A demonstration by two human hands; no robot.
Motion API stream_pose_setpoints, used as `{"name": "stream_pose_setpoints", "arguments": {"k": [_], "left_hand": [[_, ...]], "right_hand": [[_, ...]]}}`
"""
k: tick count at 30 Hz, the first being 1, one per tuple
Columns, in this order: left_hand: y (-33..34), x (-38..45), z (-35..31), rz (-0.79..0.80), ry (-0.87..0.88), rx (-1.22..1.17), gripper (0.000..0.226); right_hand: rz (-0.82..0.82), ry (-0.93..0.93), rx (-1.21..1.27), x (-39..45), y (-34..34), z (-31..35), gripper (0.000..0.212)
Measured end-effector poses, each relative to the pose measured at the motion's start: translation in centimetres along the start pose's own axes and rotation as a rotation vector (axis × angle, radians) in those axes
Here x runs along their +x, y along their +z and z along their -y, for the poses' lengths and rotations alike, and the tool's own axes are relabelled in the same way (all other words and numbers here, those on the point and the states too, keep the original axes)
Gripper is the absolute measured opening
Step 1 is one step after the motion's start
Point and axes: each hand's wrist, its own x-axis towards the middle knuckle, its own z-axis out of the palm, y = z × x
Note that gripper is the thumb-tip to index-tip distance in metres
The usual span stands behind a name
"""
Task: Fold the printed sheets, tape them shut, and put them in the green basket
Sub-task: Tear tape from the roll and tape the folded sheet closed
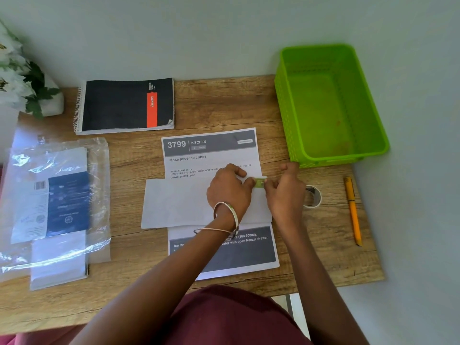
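We see the folded sheet (pixel 179 202) lying long axis left to right across a printed sheet (pixel 211 150) on the counter (pixel 224 105), just left of and nearer us than the green basket (pixel 331 103), whose long side runs away from us. Our left hand (pixel 230 188) and right hand (pixel 283 192) both pinch a yellowish strip of tape (pixel 259 182) at the fold's upper right edge. A tape roll (pixel 312 196) and a pen (pixel 353 210) lie below the basket.
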Motion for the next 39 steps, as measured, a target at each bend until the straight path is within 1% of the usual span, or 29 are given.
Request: {"name": "stream_pose_setpoints", "arguments": {"k": [5, 8, 13, 22, 26, 30, 36, 38, 39], "left_hand": [[-0.1, 0.0, -0.3, 0.016, -0.021, 0.0, 0.013], [-0.4, 0.2, -0.5, 0.051, -0.029, -0.001, 0.011], [-0.9, 0.2, -0.6, 0.068, -0.016, -0.018, 0.008], [-1.0, 0.3, 0.0, 0.046, 0.008, -0.025, 0.011], [-0.9, 0.4, 0.1, 0.037, 0.009, -0.03, 0.011], [-0.7, 0.4, 0.2, 0.029, 0.011, -0.038, 0.01], [-0.6, 0.5, 0.2, 0.017, 0.014, -0.044, 0.01], [-0.6, 0.5, 0.2, 0.017, 0.013, -0.042, 0.01], [-0.6, 0.4, 0.2, 0.017, 0.013, -0.04, 0.01]], "right_hand": [[0.071, -0.015, 0.017, 0.1, 0.0, -0.4, 0.042], [0.101, -0.045, 0.031, -0.1, 0.0, -0.3, 0.05], [0.042, -0.075, 0.035, -0.9, 0.1, 0.3, 0.058], [-0.035, 0.056, 0.107, -0.4, 0.6, 0.3, 0.065], [-0.045, 0.108, 0.156, -0.1, 0.9, 0.0, 0.064], [-0.052, 0.123, 0.176, 0.2, 0.9, -0.3, 0.057], [-0.011, 0.086, 0.174, 0.2, 0.9, -0.9, 0.046], [0.02, 0.065, 0.171, 0.2, 0.8, -1.0, 0.045], [0.038, 0.067, 0.187, 0.2, 0.7, -1.0, 0.049]]}}
